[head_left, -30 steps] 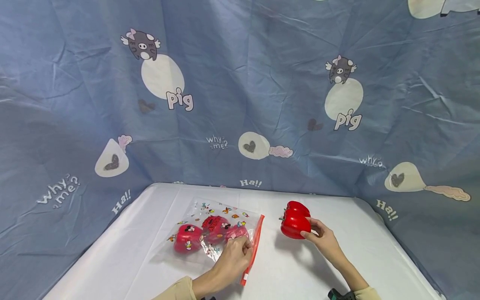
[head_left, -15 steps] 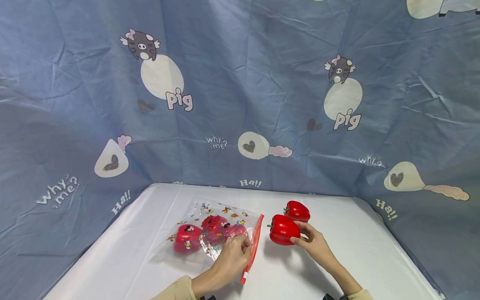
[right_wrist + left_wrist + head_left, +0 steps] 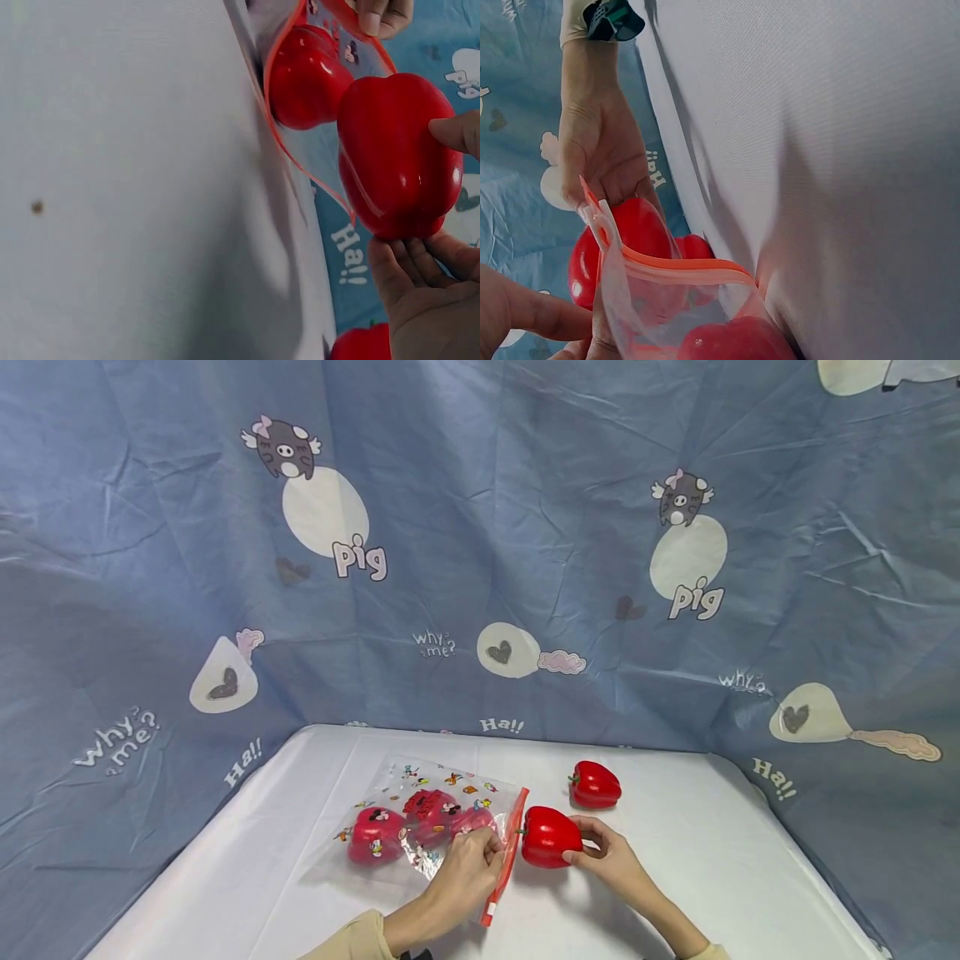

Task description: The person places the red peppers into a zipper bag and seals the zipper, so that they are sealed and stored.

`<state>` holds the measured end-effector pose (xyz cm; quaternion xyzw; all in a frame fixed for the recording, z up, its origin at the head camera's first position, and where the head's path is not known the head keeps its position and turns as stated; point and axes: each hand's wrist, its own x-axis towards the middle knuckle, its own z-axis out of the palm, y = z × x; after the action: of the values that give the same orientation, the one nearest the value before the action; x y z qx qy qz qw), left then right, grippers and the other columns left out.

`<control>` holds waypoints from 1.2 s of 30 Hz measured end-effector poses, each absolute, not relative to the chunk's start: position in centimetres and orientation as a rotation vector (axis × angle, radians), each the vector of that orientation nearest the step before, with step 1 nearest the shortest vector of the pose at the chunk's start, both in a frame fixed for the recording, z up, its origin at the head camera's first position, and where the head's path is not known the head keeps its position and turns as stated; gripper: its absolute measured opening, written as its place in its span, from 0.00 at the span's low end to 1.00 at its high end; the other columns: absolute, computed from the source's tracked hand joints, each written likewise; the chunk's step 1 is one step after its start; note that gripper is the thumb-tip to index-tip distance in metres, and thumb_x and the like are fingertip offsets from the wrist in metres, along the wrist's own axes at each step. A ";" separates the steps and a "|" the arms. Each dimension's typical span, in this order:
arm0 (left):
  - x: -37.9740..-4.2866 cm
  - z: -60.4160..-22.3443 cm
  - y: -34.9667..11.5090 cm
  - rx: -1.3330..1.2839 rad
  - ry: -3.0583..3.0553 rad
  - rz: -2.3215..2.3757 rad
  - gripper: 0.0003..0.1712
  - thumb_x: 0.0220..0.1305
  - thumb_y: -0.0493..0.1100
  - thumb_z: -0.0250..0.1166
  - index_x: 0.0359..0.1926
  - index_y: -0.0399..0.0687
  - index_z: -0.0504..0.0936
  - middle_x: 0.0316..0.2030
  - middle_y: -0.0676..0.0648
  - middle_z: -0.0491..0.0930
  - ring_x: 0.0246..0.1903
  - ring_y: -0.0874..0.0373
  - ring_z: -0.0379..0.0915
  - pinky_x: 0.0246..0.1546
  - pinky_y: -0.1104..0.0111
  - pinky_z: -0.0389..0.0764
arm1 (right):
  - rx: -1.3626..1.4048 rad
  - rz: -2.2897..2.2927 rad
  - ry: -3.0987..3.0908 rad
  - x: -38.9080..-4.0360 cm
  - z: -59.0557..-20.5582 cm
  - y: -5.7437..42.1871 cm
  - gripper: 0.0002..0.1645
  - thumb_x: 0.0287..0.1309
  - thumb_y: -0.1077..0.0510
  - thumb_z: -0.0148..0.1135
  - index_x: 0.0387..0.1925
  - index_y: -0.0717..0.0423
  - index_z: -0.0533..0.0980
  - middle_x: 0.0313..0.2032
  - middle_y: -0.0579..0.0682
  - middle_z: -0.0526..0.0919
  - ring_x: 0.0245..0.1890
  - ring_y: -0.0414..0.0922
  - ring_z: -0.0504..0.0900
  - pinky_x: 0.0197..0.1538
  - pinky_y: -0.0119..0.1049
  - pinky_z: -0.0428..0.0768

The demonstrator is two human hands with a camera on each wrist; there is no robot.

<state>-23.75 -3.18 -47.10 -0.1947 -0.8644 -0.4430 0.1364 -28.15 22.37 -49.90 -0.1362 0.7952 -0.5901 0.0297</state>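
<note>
My right hand point(image 3: 611, 857) grips a glossy red bell pepper point(image 3: 550, 837) between thumb and fingers, its green stem pointing left at the bag's mouth. A clear zip bag point(image 3: 390, 777) printed with small cartoon figures lies to the left, with several red peppers point(image 3: 375, 837) inside. The fingers of my left hand point(image 3: 463, 870) pinch the upper layer of the bag by its red zip edge point(image 3: 506, 864). In the left wrist view the bag's mouth gapes, its orange-red rim point(image 3: 682, 264) bowed apart. The right wrist view shows the held pepper point(image 3: 397, 154) beside another pepper point(image 3: 304, 79) within the bag.
A further red bell pepper point(image 3: 595, 785) lies on the white-covered table point(image 3: 697, 827), behind my right hand. A blue curtain point(image 3: 450, 552) with pig prints hangs along the back and sides of the table.
My right hand has carried the held pepper left and toward me, from in front of the loose pepper to the bag's mouth. The left hand and bag have stayed nearly still.
</note>
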 end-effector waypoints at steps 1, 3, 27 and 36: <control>-23.7 -47.1 -3.2 -0.563 -2.504 -1.288 0.05 0.55 0.30 0.59 0.26 0.40 0.79 0.17 0.58 0.70 0.18 0.71 0.63 0.18 0.77 0.68 | -0.416 -1.815 2.442 -28.1 -50.0 22.3 0.34 0.51 0.57 0.71 0.59 0.62 0.70 0.56 0.59 0.76 0.52 0.44 0.78 0.51 0.31 0.80; -23.7 -47.1 -3.2 -0.561 -2.506 -1.292 0.05 0.55 0.31 0.59 0.26 0.40 0.79 0.17 0.57 0.71 0.18 0.71 0.64 0.18 0.77 0.68 | -0.409 -1.806 2.427 -28.0 -50.1 22.0 0.34 0.51 0.57 0.71 0.59 0.62 0.70 0.56 0.59 0.76 0.52 0.45 0.77 0.52 0.31 0.80; -23.6 -47.0 -3.2 -0.578 -2.524 -1.332 0.05 0.56 0.30 0.58 0.28 0.40 0.78 0.17 0.56 0.72 0.17 0.71 0.65 0.18 0.76 0.71 | -0.509 -1.733 2.353 -26.9 -51.0 20.1 0.34 0.52 0.56 0.70 0.59 0.63 0.70 0.57 0.59 0.75 0.57 0.53 0.75 0.55 0.33 0.78; -23.5 -46.8 -3.2 -0.567 -2.530 -1.338 0.05 0.57 0.30 0.58 0.28 0.40 0.78 0.17 0.56 0.72 0.17 0.71 0.65 0.17 0.76 0.70 | -0.507 -1.732 2.356 -26.8 -51.1 19.6 0.34 0.52 0.57 0.70 0.59 0.63 0.70 0.57 0.58 0.76 0.57 0.52 0.76 0.56 0.34 0.77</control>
<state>-23.48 -3.21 -46.77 -0.1930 -0.8617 -0.4558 0.1116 -26.80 19.62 -51.07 -0.1703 0.7908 -0.5815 0.0867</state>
